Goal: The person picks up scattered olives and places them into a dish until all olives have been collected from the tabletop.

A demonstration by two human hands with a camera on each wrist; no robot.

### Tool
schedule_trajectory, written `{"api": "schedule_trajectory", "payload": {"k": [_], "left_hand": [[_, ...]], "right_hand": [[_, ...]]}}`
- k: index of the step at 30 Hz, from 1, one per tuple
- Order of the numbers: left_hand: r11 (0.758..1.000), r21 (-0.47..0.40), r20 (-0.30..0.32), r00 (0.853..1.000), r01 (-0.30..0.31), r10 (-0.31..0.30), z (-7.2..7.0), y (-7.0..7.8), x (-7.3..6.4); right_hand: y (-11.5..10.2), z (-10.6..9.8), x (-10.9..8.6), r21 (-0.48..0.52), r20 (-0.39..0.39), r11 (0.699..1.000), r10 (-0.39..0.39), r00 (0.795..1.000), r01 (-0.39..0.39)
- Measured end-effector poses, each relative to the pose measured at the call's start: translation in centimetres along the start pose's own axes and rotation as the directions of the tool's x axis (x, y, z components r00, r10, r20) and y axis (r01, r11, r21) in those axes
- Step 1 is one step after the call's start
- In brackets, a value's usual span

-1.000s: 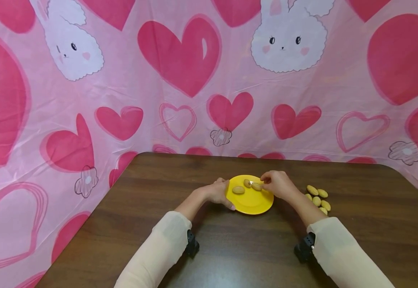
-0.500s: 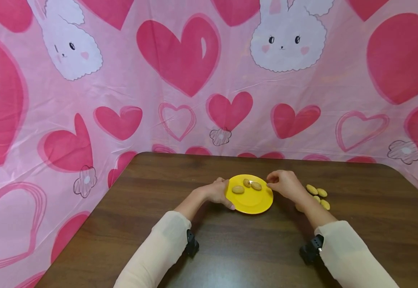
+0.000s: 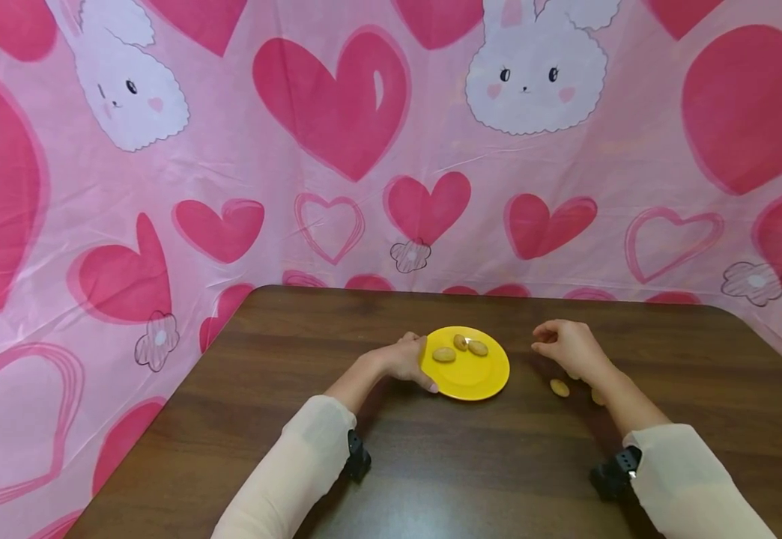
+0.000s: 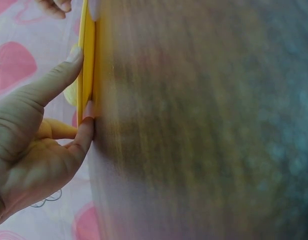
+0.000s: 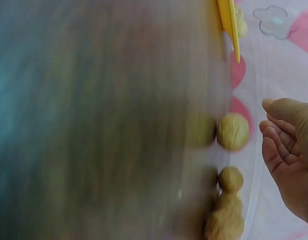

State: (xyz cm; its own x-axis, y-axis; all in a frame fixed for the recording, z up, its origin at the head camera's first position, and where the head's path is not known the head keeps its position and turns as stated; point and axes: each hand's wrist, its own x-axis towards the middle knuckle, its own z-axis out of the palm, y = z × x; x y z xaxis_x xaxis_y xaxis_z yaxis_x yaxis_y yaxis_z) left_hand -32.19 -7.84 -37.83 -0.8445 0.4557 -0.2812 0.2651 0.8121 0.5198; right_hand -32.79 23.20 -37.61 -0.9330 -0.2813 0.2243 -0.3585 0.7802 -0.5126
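My left hand (image 3: 404, 361) holds the left edge of a round yellow plate (image 3: 468, 380). In the left wrist view its thumb (image 4: 64, 70) lies on the rim and a finger touches the plate lower down. On the plate, toward its back, are three oval tan pieces (image 3: 443, 355), perhaps walnuts. To the plate's right, my right hand (image 3: 574, 350) hovers above more of them (image 3: 559, 388), its fingers loosely bent and holding nothing. The wrist and hand hide most of that group in the head view; wrinkled tan pieces (image 5: 233, 131) show in the right wrist view.
Everything stands on a dark brown wooden table (image 3: 431, 457). Behind it and at the left hangs a pink cloth (image 3: 337, 224) printed with hearts and rabbits. Black cameras (image 3: 357, 455) are strapped to both wrists.
My right hand has drawn away from the plate's right edge to the right, over the loose oval pieces. The left hand keeps its hold on the plate.
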Motion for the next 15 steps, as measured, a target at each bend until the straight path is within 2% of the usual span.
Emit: {"api": "schedule_trajectory", "payload": {"k": [15], "left_hand": [[1.0,0.006,0.007,1.0,0.028,-0.028,-0.1,0.2,0.0]], "right_hand": [[2.9,-2.2,-2.2,-0.047,-0.038,0.997,0.062,0.997,-0.064]]}}
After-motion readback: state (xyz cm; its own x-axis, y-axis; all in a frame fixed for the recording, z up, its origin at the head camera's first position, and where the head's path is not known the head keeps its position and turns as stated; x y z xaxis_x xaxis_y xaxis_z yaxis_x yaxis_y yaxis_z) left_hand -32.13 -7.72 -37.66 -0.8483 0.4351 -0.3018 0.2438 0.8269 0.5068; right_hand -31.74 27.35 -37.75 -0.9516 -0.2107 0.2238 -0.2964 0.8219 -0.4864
